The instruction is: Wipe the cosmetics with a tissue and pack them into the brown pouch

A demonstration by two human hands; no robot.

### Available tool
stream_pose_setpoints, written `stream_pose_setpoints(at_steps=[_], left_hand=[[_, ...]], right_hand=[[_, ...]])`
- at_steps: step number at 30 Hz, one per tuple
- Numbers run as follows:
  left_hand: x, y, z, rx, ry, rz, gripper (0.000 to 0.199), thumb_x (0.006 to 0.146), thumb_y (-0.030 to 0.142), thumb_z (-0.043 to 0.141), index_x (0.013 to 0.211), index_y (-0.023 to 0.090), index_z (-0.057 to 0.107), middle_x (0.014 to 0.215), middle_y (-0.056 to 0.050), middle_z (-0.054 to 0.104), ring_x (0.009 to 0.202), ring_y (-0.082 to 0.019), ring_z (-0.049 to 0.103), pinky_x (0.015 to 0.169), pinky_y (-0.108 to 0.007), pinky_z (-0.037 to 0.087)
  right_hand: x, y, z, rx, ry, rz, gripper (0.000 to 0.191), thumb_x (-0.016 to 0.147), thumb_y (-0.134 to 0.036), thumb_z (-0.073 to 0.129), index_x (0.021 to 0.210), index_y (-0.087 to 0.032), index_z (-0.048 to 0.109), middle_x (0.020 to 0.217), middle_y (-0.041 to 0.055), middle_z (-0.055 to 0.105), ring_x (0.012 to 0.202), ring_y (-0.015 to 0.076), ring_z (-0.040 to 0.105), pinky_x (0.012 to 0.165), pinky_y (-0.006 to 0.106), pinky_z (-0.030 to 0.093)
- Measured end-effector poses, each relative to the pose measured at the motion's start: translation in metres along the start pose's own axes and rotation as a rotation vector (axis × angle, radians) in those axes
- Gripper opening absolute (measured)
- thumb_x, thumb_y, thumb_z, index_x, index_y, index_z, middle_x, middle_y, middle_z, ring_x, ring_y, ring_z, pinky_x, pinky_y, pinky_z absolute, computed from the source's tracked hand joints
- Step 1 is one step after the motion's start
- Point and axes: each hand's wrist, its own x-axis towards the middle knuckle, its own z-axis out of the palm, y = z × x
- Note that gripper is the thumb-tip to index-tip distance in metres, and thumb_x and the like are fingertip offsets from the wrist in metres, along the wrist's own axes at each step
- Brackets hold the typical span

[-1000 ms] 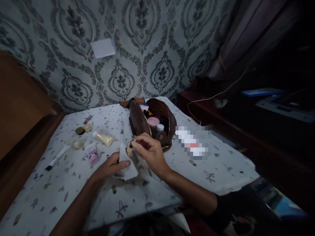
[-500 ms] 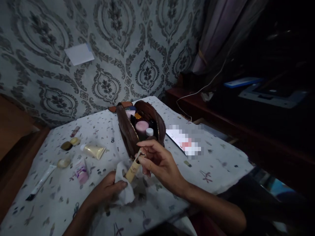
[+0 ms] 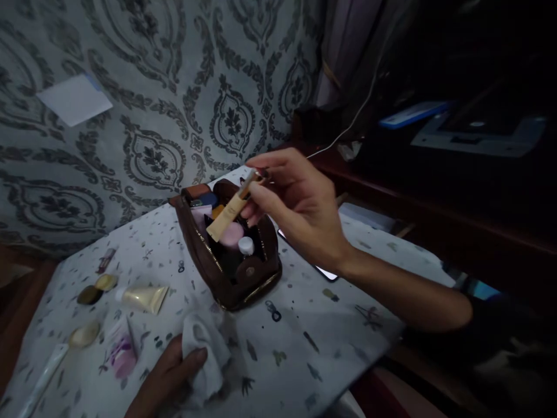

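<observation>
In the head view, my right hand [image 3: 300,209] pinches a small beige cosmetic tube [image 3: 227,217] by its upper end, above an open brown zip bag [image 3: 195,249]. Inside the bag are a pink-lidded jar [image 3: 232,235], a white-capped bottle [image 3: 246,245] and other items. Lower down, my left hand [image 3: 174,368] is closed on a crumpled white cloth [image 3: 204,360] over the table, in front of the bag.
On the patterned tablecloth [image 3: 278,342] at left lie a cream tube [image 3: 143,297], a pink-and-purple tube [image 3: 122,353], a white slim tube [image 3: 46,377] and small round items. A phone [image 3: 326,273] lies partly behind my right arm. A patterned wall rises behind.
My right hand has lifted the beige tube up and away from the cloth, to above the bag. My left hand stays low with the cloth. The view has shifted to the right.
</observation>
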Motion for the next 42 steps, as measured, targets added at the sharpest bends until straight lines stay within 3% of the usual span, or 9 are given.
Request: stream_pose_setpoints(at_steps=[4,9,18,25,30,37,42], left_hand=[[-0.001,0.001,-0.002,0.000,0.027,-0.037,0.059,0.063,0.065,0.077,0.092,0.014,0.074,0.086,-0.009,0.075,0.080,-0.026,0.067,0.070,-0.030,0.052],[-0.002,0.000,-0.004,-0.002,0.103,-0.068,0.058,0.062,0.061,0.080,0.095,0.014,0.074,0.100,-0.011,0.075,0.100,-0.032,0.066,0.078,-0.031,0.052],[-0.005,-0.002,-0.004,-0.023,0.033,-0.099,0.056,0.064,0.060,0.079,0.096,0.015,0.074,0.094,-0.009,0.075,0.093,-0.030,0.066,0.080,-0.034,0.052],[0.000,-0.007,-0.012,0.114,-0.053,-0.041,0.060,0.066,0.067,0.074,0.094,0.014,0.074,0.098,-0.011,0.074,0.096,-0.030,0.063,0.084,-0.035,0.050],[-0.001,-0.004,-0.008,0.115,-0.024,0.002,0.060,0.066,0.069,0.073,0.089,0.015,0.075,0.089,-0.008,0.072,0.089,-0.027,0.062,0.080,-0.032,0.050],[0.008,-0.015,-0.013,0.080,-0.101,0.005,0.059,0.066,0.069,0.073,0.086,0.013,0.072,0.079,-0.006,0.069,0.074,-0.020,0.059,0.065,-0.027,0.049],[0.008,-0.001,-0.008,0.064,-0.180,0.036,0.057,0.068,0.069,0.072,0.077,0.013,0.069,0.069,-0.004,0.064,0.065,-0.016,0.056,0.060,-0.024,0.046]], right_hand=[[0.014,0.028,0.007,-0.103,-0.161,-0.049,0.017,0.097,-0.029,0.054,0.112,-0.023,0.055,0.085,-0.0025,0.062,0.070,0.0098,0.061,0.066,0.023,0.051],[0.030,0.052,0.018,-0.351,-0.355,-0.090,0.012,0.094,-0.017,0.051,0.105,-0.020,0.054,0.085,-0.0020,0.060,0.074,0.0114,0.056,0.071,0.024,0.043],[0.040,0.059,0.037,-0.724,-0.624,-0.007,0.009,0.086,-0.013,0.060,0.091,-0.020,0.062,0.091,0.0006,0.062,0.079,0.0148,0.053,0.069,0.026,0.035],[0.039,0.067,0.042,-0.885,-0.659,0.006,0.015,0.088,-0.021,0.060,0.102,-0.022,0.066,0.101,0.0049,0.060,0.090,0.0201,0.056,0.070,0.030,0.037],[0.036,0.070,0.041,-0.968,-0.713,-0.053,0.017,0.090,-0.021,0.056,0.104,-0.020,0.065,0.105,0.0076,0.059,0.095,0.0229,0.056,0.073,0.032,0.038],[0.038,0.051,0.041,-0.997,-0.730,-0.009,0.016,0.093,-0.023,0.057,0.103,-0.017,0.067,0.104,0.0079,0.060,0.090,0.0205,0.057,0.073,0.030,0.038],[0.036,0.035,0.034,-0.961,-0.643,0.027,0.016,0.091,-0.017,0.060,0.103,-0.017,0.071,0.097,0.0067,0.060,0.086,0.0184,0.055,0.075,0.029,0.037]])
